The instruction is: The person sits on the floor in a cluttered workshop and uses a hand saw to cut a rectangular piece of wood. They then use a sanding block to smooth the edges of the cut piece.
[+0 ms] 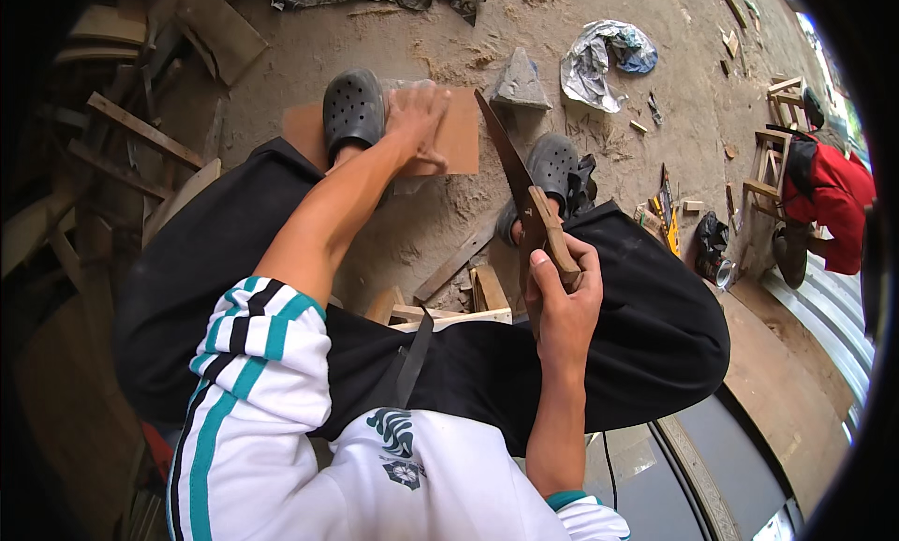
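A thin brown board (460, 129) lies on the ground ahead of me, with my left shoe (354, 110) resting on it. Spread across the board beside that shoe is my left hand (419, 124), its fingers stretched and slightly blurred. Clear plastic-looking material peeks out at the board's edge by the hand. In my right hand (567, 307) is a handsaw (507, 162), gripped at its wooden handle. Its dark toothed blade points up and away, its tip near the board's right edge. Whether the blade touches the board I cannot tell.
A grey wedge-shaped block (522, 80) and a crumpled silvery sheet (599, 68) lie beyond the saw. Wood scraps (150, 133) are piled at left. My right shoe (552, 171) stands near the saw. Far right, a person in red (829, 199) is beside wooden stools (770, 166).
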A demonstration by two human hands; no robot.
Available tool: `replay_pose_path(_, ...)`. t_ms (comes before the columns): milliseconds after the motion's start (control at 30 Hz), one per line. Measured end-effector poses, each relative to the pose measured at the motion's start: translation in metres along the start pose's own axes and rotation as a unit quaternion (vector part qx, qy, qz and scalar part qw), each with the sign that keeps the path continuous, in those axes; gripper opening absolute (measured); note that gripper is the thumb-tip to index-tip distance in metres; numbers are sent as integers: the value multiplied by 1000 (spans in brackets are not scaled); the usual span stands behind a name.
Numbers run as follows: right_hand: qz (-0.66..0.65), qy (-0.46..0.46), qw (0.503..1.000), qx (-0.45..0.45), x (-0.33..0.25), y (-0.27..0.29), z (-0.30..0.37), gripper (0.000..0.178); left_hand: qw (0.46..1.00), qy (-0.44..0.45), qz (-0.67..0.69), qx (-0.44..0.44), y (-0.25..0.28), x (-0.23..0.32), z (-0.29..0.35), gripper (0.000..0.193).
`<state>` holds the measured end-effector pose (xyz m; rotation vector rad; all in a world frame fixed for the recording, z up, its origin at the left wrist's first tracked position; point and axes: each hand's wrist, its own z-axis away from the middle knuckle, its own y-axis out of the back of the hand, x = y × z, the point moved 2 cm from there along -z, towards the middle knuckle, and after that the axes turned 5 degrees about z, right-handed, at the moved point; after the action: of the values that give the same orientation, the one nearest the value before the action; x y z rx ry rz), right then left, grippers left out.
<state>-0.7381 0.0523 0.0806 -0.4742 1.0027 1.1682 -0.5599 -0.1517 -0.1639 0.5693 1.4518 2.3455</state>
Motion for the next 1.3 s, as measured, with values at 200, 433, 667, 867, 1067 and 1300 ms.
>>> replay_pose_path(200, -12, 12, 1000, 1, 2, 3, 1, 29, 998, 5, -17, -63, -10, 12, 15, 136)
replay_pose_path(433, -29, 23, 999, -10, 1, 11, 5, 28, 997, 47, 21, -53, -5, 17, 3, 134)
replay_pose_path(667, 15, 17, 999, 25, 10, 13, -3, 26, 999, 35, 11, -21, 1, 19, 3, 124)
replay_pose_path(867, 96, -5, 994, 44, 26, -7, -19, 26, 982, 106, 134, 82, -1, -10, -42, 61)
replay_pose_path(1067, 190, 106, 974, 71, 45, -35, -47, 30, 946, 124, 266, 140, -23, -33, -76, 50)
replay_pose_path(1300, 203, 82, 975, 20, 55, -46, -43, 28, 943, 205, 258, 53, -28, -38, -87, 64)
